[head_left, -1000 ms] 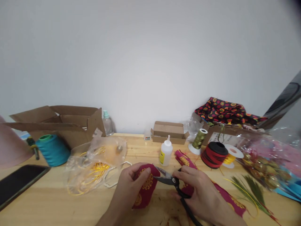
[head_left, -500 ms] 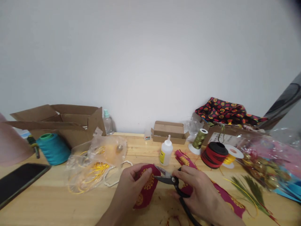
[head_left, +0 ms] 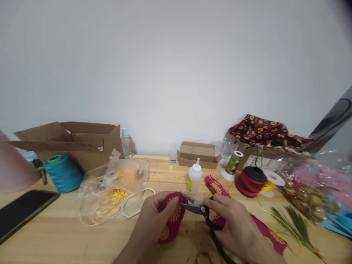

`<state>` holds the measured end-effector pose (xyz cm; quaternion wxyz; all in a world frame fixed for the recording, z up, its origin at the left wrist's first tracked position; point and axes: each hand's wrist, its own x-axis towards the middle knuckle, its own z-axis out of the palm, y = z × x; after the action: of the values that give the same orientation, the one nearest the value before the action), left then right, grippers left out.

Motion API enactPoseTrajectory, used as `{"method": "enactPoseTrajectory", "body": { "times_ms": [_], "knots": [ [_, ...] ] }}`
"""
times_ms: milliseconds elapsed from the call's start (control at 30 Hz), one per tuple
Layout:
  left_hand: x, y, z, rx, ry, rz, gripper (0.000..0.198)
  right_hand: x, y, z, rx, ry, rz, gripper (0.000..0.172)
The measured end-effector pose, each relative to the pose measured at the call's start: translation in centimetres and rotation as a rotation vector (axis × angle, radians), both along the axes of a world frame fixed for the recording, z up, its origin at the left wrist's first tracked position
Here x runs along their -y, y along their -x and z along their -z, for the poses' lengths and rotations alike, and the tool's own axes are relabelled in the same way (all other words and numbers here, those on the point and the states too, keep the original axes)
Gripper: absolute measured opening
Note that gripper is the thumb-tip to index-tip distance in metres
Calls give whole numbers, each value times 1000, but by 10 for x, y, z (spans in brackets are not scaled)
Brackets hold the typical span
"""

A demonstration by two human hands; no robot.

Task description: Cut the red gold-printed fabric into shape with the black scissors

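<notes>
Cloth (head_left: pixel 172 220), red w/ gold print, sits pinched in our left hand (head_left: pixel 154 223) above the table (head_left: pixel 55 238), edge held up so the blades meet it. Our right hand (head_left: pixel 233 223) is closed round the black scissors (head_left: pixel 203 214) (blades parted), glue bottle (head_left: pixel 194 178) just behind.

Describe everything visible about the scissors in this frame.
The scissors are black-handled with short silvery blades, slightly parted, their tips at the edge of the red fabric piece with gold motifs. The right hand grips the looped handles; the left hand holds the fabric. They are raised just above the wooden table.
</notes>
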<state>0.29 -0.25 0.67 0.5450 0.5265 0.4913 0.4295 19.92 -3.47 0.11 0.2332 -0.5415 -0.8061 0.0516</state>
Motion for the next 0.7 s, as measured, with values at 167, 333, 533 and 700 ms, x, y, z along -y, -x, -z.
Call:
{"method": "enactPoseTrajectory", "body": {
  "times_ms": [167, 333, 533, 700],
  "knots": [
    [1, 1, 1, -30, -20, 2, 19, 0, 0, 0, 18, 0, 2, 22],
    [1, 1, 0, -75, -65, 14, 18, 0, 0, -1, 30, -6, 4, 22],
    [1, 1, 0, -55, -59, 14, 18, 0, 0, -3, 59, -41, 1, 23],
    [1, 1, -1, 31, -8, 17, 19, 0, -1, 1, 75, -112, 3, 22]
  ]
}}
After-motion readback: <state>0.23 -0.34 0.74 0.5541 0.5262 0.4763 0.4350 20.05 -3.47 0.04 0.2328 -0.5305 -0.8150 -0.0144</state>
